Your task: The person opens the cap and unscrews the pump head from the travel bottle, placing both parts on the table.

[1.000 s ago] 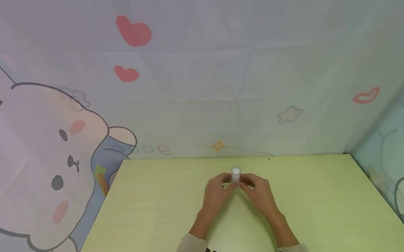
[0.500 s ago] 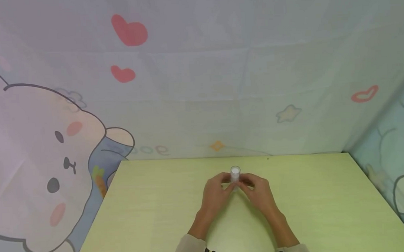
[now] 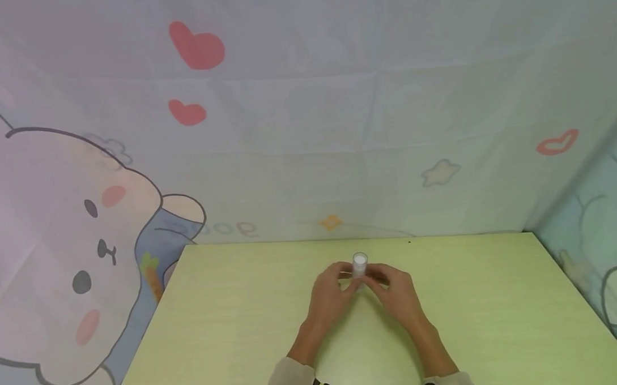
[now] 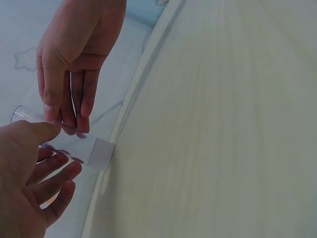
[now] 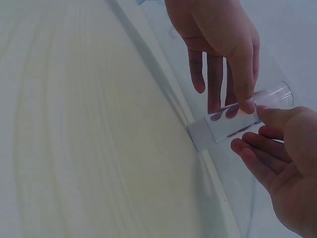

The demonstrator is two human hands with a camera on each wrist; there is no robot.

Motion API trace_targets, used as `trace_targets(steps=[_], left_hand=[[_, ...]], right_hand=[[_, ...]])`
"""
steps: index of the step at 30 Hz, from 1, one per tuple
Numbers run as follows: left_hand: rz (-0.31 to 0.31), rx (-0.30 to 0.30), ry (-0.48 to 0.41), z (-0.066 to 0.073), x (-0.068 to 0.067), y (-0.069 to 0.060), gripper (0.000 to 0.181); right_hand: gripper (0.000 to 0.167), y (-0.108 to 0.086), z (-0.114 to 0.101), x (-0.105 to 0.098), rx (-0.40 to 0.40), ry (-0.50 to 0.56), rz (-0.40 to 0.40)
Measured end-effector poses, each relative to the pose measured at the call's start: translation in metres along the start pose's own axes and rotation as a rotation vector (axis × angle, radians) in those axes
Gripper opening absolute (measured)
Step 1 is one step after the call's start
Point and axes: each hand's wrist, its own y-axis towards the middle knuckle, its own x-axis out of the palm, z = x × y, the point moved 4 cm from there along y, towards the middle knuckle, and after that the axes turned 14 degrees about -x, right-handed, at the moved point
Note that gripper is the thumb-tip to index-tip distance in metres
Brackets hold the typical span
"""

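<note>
Upright between my two hands is a clear cylindrical tube (image 3: 359, 260) with a white base (image 4: 101, 154). My left hand (image 3: 327, 296) pinches its left side between thumb and fingers. From the right, my right hand (image 3: 400, 298) does the same, and both thumbs meet near the front of the tube. Through its transparent wall, the right wrist view shows fingers behind it; the white base (image 5: 202, 134) is below them. Whether the base touches the table or hovers just above it, I cannot tell.
A pale yellow-green table (image 3: 232, 331) spreads under the hands. Its far edge meets a printed cloth backdrop (image 3: 296, 119) with hearts and a cartoon rabbit (image 3: 49, 224). Another cloth (image 3: 611, 233) hangs along the right side.
The head view has shifted very slightly. Both hands keep the same hold on the tube, with no clear movement.
</note>
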Motion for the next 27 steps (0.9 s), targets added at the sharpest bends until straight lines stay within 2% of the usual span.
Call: trace_targets(steps=[5,10,16,22,27], left_hand=[[-0.032,0.003,-0.044,-0.002,0.0,0.0,0.04],[-0.063,-0.003,-0.092,-0.003,0.001,0.0,0.039],[-0.071,-0.019,-0.077,-0.008,0.006,0.001,0.037],[-0.061,-0.02,-0.089,-0.007,0.007,0.001,0.034],[-0.044,-0.004,-0.066,-0.003,0.007,0.0,0.033]], right_hand=[[0.032,0.001,-0.004,-0.004,0.001,-0.01,0.026],[0.033,0.004,-0.012,-0.005,-0.062,-0.023,0.075],[0.038,0.005,-0.017,-0.003,-0.104,-0.002,0.144],[0.04,0.006,-0.022,0.0,-0.084,0.035,0.144],[0.041,0.007,-0.022,0.004,-0.078,0.013,0.135]])
